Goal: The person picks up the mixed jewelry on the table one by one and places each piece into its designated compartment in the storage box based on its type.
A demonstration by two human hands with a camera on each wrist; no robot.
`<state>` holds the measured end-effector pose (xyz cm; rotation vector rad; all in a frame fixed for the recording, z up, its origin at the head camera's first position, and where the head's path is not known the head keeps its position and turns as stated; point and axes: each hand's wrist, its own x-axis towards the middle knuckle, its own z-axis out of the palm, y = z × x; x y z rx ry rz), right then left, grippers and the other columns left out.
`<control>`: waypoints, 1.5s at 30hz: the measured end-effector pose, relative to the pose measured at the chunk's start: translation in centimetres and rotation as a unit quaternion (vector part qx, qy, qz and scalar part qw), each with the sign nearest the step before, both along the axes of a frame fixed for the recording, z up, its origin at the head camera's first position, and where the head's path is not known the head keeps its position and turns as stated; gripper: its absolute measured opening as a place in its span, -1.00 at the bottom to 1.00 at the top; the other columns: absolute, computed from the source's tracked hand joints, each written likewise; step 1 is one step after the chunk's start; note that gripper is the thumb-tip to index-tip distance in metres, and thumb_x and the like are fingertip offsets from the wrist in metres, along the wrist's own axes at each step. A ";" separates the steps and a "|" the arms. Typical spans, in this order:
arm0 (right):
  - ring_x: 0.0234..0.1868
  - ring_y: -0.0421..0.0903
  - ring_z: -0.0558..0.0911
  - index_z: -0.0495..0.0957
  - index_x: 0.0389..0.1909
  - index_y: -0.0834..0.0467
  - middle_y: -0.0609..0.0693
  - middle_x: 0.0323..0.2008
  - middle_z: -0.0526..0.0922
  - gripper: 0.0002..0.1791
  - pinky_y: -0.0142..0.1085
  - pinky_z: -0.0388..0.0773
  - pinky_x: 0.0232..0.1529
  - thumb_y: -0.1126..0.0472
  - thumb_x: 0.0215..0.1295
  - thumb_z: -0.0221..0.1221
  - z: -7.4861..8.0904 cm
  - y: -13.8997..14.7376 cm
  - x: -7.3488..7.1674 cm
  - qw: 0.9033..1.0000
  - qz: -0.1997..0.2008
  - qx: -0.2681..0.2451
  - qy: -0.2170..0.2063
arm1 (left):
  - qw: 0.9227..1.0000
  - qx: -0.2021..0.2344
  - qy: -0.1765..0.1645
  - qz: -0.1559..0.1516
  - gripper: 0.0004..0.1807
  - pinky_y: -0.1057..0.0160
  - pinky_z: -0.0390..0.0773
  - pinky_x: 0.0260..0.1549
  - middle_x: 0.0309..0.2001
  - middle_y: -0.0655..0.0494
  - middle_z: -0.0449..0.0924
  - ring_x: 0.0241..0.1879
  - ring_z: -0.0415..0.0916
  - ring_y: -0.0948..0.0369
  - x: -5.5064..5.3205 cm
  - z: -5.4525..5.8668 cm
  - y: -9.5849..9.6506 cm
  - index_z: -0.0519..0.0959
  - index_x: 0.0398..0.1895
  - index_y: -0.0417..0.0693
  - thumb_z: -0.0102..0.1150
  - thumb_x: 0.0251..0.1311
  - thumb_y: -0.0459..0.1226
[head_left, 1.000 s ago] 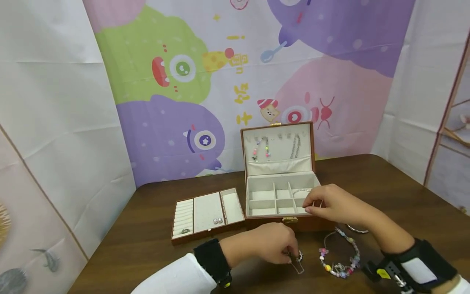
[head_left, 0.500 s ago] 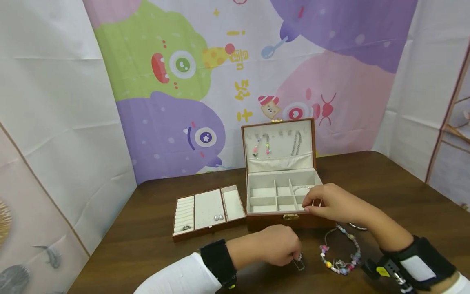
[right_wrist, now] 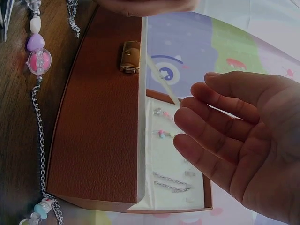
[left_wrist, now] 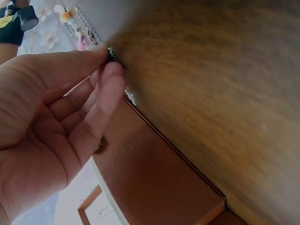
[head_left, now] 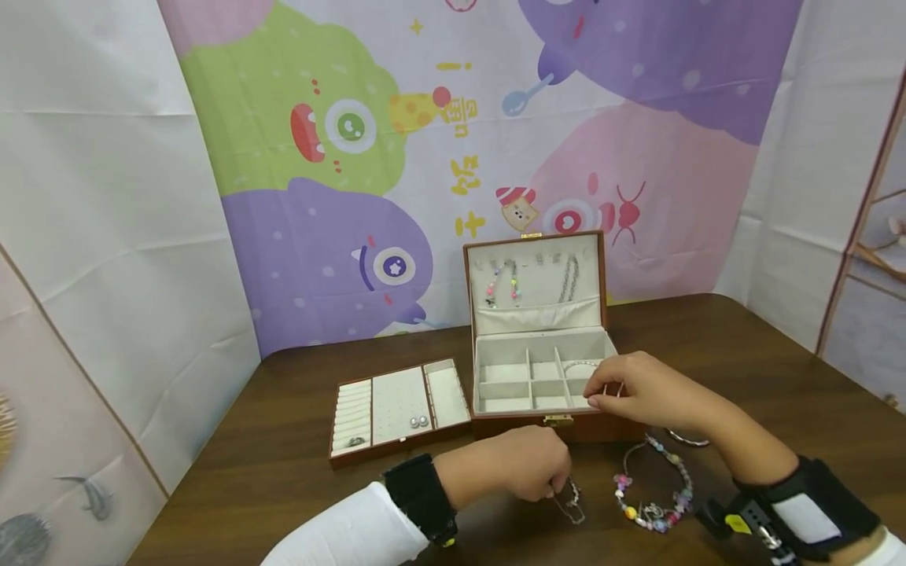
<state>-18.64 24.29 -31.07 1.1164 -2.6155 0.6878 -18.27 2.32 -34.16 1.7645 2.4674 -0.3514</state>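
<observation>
Silver chain [head_left: 576,495], pinched in the left hand [head_left: 510,464] in front of the jewellery box [head_left: 602,429] — the right hand [head_left: 633,387] loosely bent, holding nothing — probably wants a slow, even lift to avoid tangling.

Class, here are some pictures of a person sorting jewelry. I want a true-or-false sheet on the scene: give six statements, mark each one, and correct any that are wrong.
1. The left hand pinches a silver chain. True.
2. The jewelry box is closed. False: its lid stands open.
3. Two pearl-like studs sit in the tray. True.
4. The right hand grips the beaded bracelet. False: the right hand holds nothing, and the beaded bracelet lies on the table.
5. A ring lies in the tray's ribbed section. True.
6. The tray is right of the jewelry box. False: it is on the left.
</observation>
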 end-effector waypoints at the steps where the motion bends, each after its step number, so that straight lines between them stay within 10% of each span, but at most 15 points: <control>1: -0.40 -0.37 0.50 0.70 -0.35 0.02 -0.30 -0.38 0.61 -0.95 -0.33 0.56 -0.40 0.25 0.25 0.30 0.0 0.0 0.0 1.000 0.001 -0.001 0.001 | 1.000 0.003 0.002 -0.004 -0.69 0.54 0.18 -0.64 -0.68 0.41 0.30 -0.65 0.15 0.47 0.0 -0.1 0.1 0.49 -0.73 0.12 0.35 0.03 -0.35; 9: -0.40 -0.36 0.51 0.70 -0.35 0.03 -0.28 -0.38 0.62 -0.94 -0.32 0.57 -0.40 0.27 0.23 0.31 0.1 0.1 0.2 1.000 0.006 -0.008 0.014 | 0.997 0.032 -0.056 -0.032 -0.77 0.58 0.25 -0.60 -0.67 0.40 0.34 -0.64 0.22 0.49 -0.8 0.2 -0.2 0.55 -0.66 0.09 0.30 0.04 -0.37; 14: -0.45 -0.38 0.47 0.70 -0.35 0.04 -0.29 -0.39 0.61 -0.95 -0.37 0.51 -0.45 0.26 0.24 0.30 0.3 0.2 0.4 0.999 0.005 -0.016 0.028 | 0.986 0.130 -0.098 -0.030 -0.90 0.62 0.33 -0.52 -0.62 0.42 0.45 -0.60 0.31 0.55 -1.7 1.9 -1.0 0.64 -0.57 0.04 0.32 0.00 -0.35; 18: -0.45 -0.37 0.46 0.70 -0.35 0.03 -0.31 -0.40 0.59 -0.95 -0.38 0.51 -0.46 0.26 0.24 0.31 0.6 0.1 0.4 0.999 0.002 -0.020 0.034 | 0.958 0.244 -0.153 -0.016 -0.90 0.60 0.40 -0.48 -0.55 0.34 0.55 -0.55 0.36 0.56 -2.1 3.4 -1.7 0.63 -0.53 -0.01 0.32 0.00 -0.39; 29: -0.40 -0.32 0.52 0.70 -0.29 0.02 -0.27 -0.35 0.66 -0.93 -0.35 0.54 -0.41 0.25 0.28 0.28 1.8 -1.1 1.3 0.997 0.006 -0.078 -0.007 | 0.836 0.485 -0.248 0.062 -0.90 0.39 0.57 -0.50 -0.47 0.08 0.64 -0.50 0.51 0.43 -1.8 5.0 -2.6 0.57 -0.46 -0.17 0.22 0.10 -0.51; 38: -0.33 -0.23 0.60 0.68 -0.28 0.11 -0.23 -0.39 0.67 -0.95 -0.30 0.60 -0.32 0.27 0.26 0.29 3.3 -3.9 1.9 0.985 -0.003 -0.164 -0.045 | 0.801 0.563 -0.182 0.093 -0.96 0.35 0.60 -0.44 -0.45 0.10 0.65 -0.47 0.56 0.34 -1.3 6.5 -3.2 0.60 -0.36 -0.20 0.23 0.21 -0.38; 45: -0.39 -0.20 0.58 0.68 -0.38 0.15 -0.17 -0.46 0.64 -0.96 -0.30 0.64 -0.29 0.34 0.19 0.34 3.8 -5.7 2.2 0.975 -0.017 -0.221 -0.031 | 0.789 0.584 -0.168 0.095 -0.96 0.35 0.60 -0.45 -0.45 0.09 0.65 -0.49 0.56 0.34 -0.3 7.4 -3.6 0.62 -0.33 -0.19 0.26 0.22 -0.37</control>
